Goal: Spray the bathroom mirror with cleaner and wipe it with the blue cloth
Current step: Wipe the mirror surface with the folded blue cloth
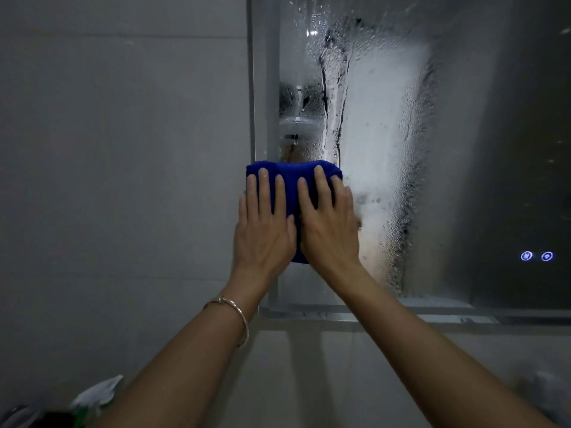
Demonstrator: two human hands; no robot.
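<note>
I see free glass on the mirror (pixel 386 149) above and to the right of the blue cloth (pixel 287 180). On the left the cloth reaches the frame edge (pixel 252 88), with the wall (pixel 123 149) beyond. Two lit buttons (pixel 536 256) sit low at right.

Hands (pixel 296 230) side by side on cloth (pixel 292 174) against mirror (pixel 463 149)

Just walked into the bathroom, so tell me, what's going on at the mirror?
A person presses a folded blue cloth against the mirror near its left edge, left hand and right hand flat on it. Foamy cleaner and droplets cover the glass beside and above the cloth, so most wiping is not yet done.
</note>
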